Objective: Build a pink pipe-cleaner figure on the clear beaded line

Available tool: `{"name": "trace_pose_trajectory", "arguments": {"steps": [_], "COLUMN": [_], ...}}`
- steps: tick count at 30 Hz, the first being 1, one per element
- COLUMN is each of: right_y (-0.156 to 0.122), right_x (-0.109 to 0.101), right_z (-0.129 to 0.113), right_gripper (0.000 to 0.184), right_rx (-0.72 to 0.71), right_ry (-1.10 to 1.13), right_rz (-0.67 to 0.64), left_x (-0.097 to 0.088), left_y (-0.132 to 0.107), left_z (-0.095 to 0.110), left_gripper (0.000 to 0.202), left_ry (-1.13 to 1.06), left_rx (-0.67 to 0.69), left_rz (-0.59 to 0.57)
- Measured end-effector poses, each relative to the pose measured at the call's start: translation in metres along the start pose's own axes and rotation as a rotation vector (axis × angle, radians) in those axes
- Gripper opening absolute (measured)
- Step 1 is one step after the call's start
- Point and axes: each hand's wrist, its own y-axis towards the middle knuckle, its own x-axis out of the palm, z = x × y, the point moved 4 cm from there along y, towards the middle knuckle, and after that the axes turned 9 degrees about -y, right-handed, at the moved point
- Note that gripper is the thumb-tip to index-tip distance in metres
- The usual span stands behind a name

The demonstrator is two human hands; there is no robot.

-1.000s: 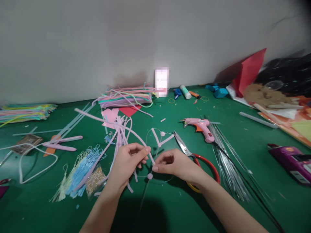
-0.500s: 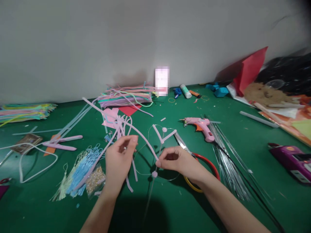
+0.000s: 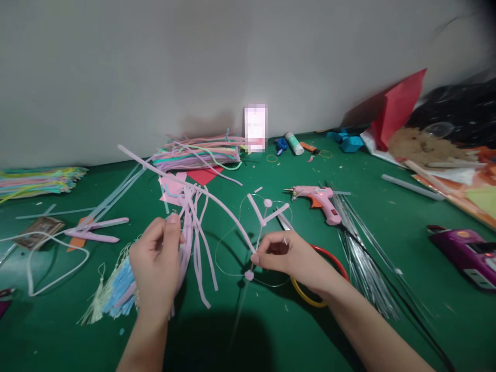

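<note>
My right hand (image 3: 273,252) pinches the lower end of a long pale pink pipe cleaner (image 3: 220,201) against a thin wire stem, just above a small pink knob (image 3: 249,275). Fine wire loops (image 3: 217,258) spread from the stem, and a pink V-shaped piece (image 3: 263,221) sits near its top. The pipe cleaner arches up and left, its far end free. My left hand (image 3: 160,248) is closed, thumb against fingers, beside a bunch of pink pipe cleaners (image 3: 188,227); whatever lies between its fingertips is too small to name.
Scissors (image 3: 318,251) lie partly under my right wrist. A pink glue gun (image 3: 315,196) with a black cord and a bundle of wires (image 3: 362,253) are to the right. Blue tassels (image 3: 120,289) lie at left, more pipe cleaners (image 3: 201,152) along the wall.
My left hand has moved left and slightly down, now covering part of the tassels and the bead bag. The right hand keeps its pinch; the wire piece has shifted slightly right.
</note>
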Motion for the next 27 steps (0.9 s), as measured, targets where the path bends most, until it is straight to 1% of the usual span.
{"name": "trace_pose_trajectory", "arguments": {"steps": [1, 3, 6, 8, 10, 12, 15, 17, 18, 20, 22, 25, 26, 27], "right_y": [0.000, -0.001, -0.001, -0.001, -0.001, -0.001, -0.002, -0.002, -0.002, -0.002, -0.001, -0.001, -0.002, -0.002], "right_x": [-0.001, -0.002, -0.004, -0.004, -0.005, -0.005, -0.006, -0.007, -0.007, -0.006, -0.006, -0.004, -0.003, -0.003], "right_z": [0.000, 0.001, 0.001, 0.001, 0.000, 0.000, -0.001, -0.002, -0.002, -0.003, -0.002, -0.001, 0.000, 0.001], "right_gripper": [0.018, 0.018, 0.019, 0.019, 0.019, 0.019, 0.018, 0.018, 0.018, 0.018, 0.018, 0.017, 0.017, 0.017], "right_rx": [0.000, -0.003, -0.010, -0.013, -0.011, -0.009, -0.011, -0.014, -0.016, -0.016, -0.015, -0.011, -0.010, -0.008], "right_ry": [-0.002, -0.009, -0.014, -0.014, -0.016, -0.018, -0.015, -0.016, -0.018, -0.020, -0.017, -0.006, -0.002, 0.000], "right_rz": [0.000, 0.000, -0.004, -0.010, -0.015, -0.018, -0.021, -0.028, -0.030, -0.035, -0.039, -0.054, -0.059, -0.067], "left_x": [-0.004, -0.003, 0.001, 0.001, -0.001, -0.008, -0.020, -0.023, -0.022, -0.015, -0.001, 0.025, 0.033, 0.040], "left_y": [0.003, 0.009, 0.017, 0.021, 0.025, 0.030, 0.037, 0.041, 0.042, 0.040, 0.033, 0.016, 0.011, 0.007], "left_z": [0.000, -0.006, -0.020, -0.027, -0.031, -0.033, -0.035, -0.038, -0.039, -0.040, -0.039, -0.035, -0.034, -0.033], "left_gripper": [0.040, 0.038, 0.031, 0.026, 0.022, 0.020, 0.021, 0.022, 0.022, 0.024, 0.032, 0.037, 0.033, 0.027], "left_ry": [0.064, 0.112, 0.089, 0.062, 0.052, 0.020, -0.053, -0.050, -0.035, 0.017, 0.044, -0.050, -0.100, -0.158], "left_rx": [0.051, 0.072, 0.030, -0.003, -0.022, -0.021, -0.006, 0.011, 0.019, 0.018, -0.008, -0.029, -0.052, -0.075], "left_rz": [0.036, -0.034, -0.122, -0.127, -0.089, -0.001, 0.136, 0.149, 0.122, 0.022, -0.135, -0.376, -0.459, -0.512]}}
